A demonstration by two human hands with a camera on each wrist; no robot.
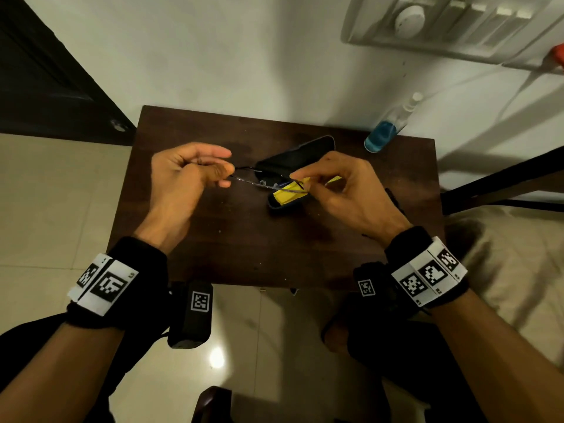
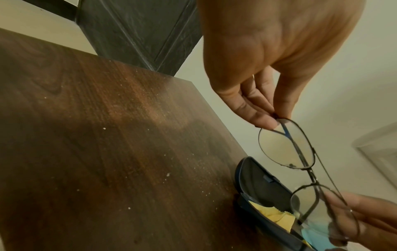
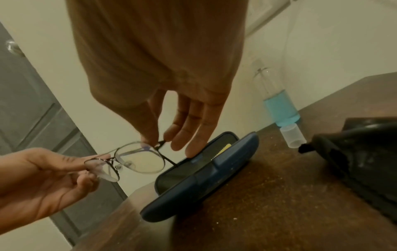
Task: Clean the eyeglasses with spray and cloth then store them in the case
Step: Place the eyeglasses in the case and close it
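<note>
Thin wire-rimmed eyeglasses hang level just above the dark table, held at both ends. My left hand pinches the left end of the frame between thumb and fingers. My right hand pinches the other hinge, its other fingers extended. Right under the glasses lies a dark blue case, lid open. A yellow cloth sits inside it. The spray bottle with blue liquid stands at the table's back right.
A clear cap stands beside the bottle. The table backs onto a white wall, with a dark door at the left. A black strap lies on the table at the right. Tiled floor surrounds the table.
</note>
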